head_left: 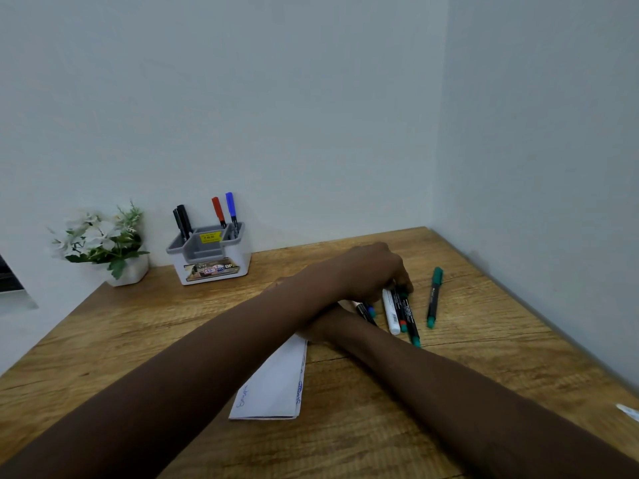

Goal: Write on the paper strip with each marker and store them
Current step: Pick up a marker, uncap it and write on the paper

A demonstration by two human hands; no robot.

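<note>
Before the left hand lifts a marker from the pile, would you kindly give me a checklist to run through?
1. Left hand at the marker pile: ok, its fingers touch it.
2. One marker singled out: cannot tell, the fingers hide the grip.
3. Right hand steadying the paper strip: cannot tell, the left forearm covers it.
4. Paper strip flat, with blank space: ok.
5. Organizer upright, with room: ok.
6. Green marker capped, lying apart from the pile: ok.
</note>
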